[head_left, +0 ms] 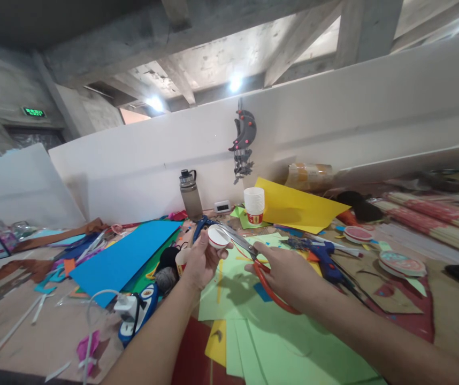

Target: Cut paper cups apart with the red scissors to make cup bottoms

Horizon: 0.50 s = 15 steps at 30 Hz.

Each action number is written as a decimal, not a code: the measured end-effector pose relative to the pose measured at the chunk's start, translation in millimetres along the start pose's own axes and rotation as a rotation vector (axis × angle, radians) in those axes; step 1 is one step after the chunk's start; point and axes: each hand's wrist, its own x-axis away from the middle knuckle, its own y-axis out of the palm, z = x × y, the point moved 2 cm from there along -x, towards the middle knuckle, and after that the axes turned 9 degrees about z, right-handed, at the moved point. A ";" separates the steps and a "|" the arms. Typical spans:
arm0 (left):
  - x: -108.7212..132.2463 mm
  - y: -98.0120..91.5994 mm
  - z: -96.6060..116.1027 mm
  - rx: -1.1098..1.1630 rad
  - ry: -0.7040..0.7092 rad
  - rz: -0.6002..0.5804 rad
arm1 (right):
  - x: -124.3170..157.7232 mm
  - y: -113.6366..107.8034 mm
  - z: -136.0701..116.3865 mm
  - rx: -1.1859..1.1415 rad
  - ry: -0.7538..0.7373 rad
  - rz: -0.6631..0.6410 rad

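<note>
My left hand (205, 262) pinches a round white paper piece (218, 235) with a red edge, possibly part of a paper cup. Scissors (249, 247) with orange-red handles are in my right hand (285, 270), its fingers around the grips. The blades point left and reach the rim of the white piece; whether they touch it I cannot tell. A thin reddish strip curves below the blades. Just left of my left hand, a pale cup-like piece (180, 261) is partly hidden. Light green paper sheets (229, 299) lie under both hands.
Stacked paper cups (254, 203) and a bottle (190, 195) stand at the back. A blue glue gun (326, 259) lies to the right. Blue card (127, 256) and a power strip (143, 310) are at left. Yellow card (301, 206) leans near the white partition.
</note>
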 end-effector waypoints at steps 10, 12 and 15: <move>0.1 3.6 3.2 0.032 0.078 0.001 | 0.1 3.2 1.4 0.022 0.020 -0.002; 0.2 3.4 2.8 0.021 0.103 0.001 | 0.0 2.8 1.3 0.030 0.026 -0.006; 0.9 3.2 -0.2 -0.008 0.083 -0.020 | 0.0 1.2 1.3 0.049 0.020 0.004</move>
